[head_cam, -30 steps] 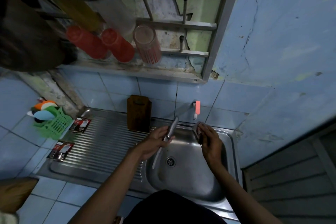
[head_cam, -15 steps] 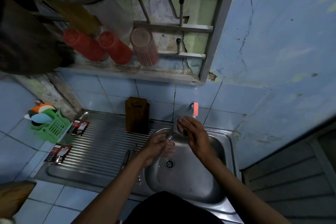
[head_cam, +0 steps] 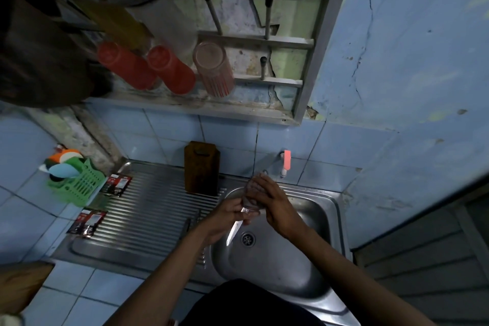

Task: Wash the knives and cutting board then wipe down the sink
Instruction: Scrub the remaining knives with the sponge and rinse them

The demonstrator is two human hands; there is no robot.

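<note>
A wooden cutting board (head_cam: 202,168) leans at the desk's back edge, awaiting washing. Over the sink (head_cam: 280,267), the left hand (head_cam: 227,216) grips a knife (head_cam: 234,230), blade pointing down, while the right hand (head_cam: 272,202) clamps a scrubbing pad (head_cam: 250,194) onto it.

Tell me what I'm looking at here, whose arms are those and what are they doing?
The picture comes from a camera worn on a person's head, looking down, so the arms are their own. The left hand holds a silver knife over the shiny steel sink, blade pointing down towards the drain. The right hand presses a greyish scrubbing pad against the knife. A brown wooden cutting board stands against the blue tiled wall. A green plastic basket sits at the left, and small dark packets lie on the ribbed draining board.
</note>
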